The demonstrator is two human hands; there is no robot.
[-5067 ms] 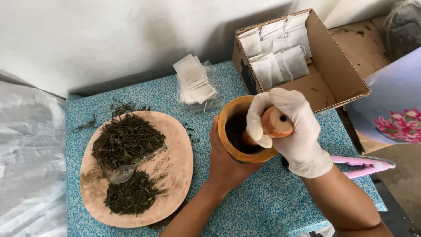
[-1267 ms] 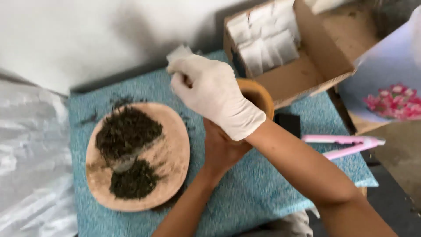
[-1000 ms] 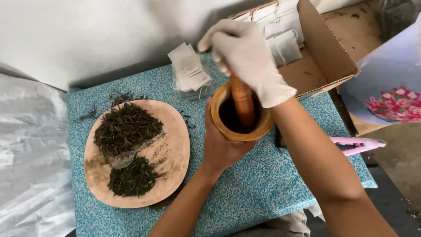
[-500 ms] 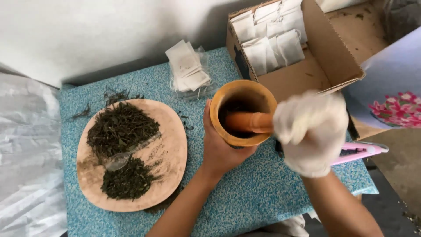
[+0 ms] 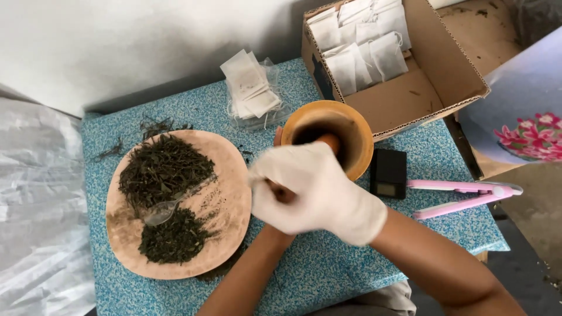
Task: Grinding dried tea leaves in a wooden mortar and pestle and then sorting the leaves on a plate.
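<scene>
While the pestle stands in the mortar, entries as follows.

Step in hand: grinding dried leaf, judged from the gloved right hand (image 5: 316, 196) wrapped round the wooden pestle (image 5: 329, 142), whose tip sits inside the wooden mortar (image 5: 357, 131).
Right fingers: closed tight on the pestle shaft; hand motion-blurred.
Left hand: bare, mostly hidden behind the right; a fingertip (image 5: 277, 136) shows at the mortar's near wall, so it appears to steady the mortar. Fingers seemingly curled on the wall; exact grip cannot be told.
Mortar position: on the blue speckled desk (image 5: 328, 269), between the wooden plate (image 5: 231, 169) and the small black scale (image 5: 389, 173).
Mortar contents: dark inside; material too shadowed to tell.
Next move, judgement: needs firm downward pressure with the mortar held still, so that it does not tip.
Plate contents: a coarse leaf pile (image 5: 161, 169) at the far side, a finer pile (image 5: 174, 243) nearer, a clear spoon (image 5: 164, 209) between them.
Cardboard box (image 5: 451, 70): white drawstring sachets (image 5: 366, 44) in the far end, the rest bare.
Loose sachets (image 5: 250, 88): stacked behind the mortar, apart from it.
Pink sealer (image 5: 462, 196): right of the scale.
</scene>
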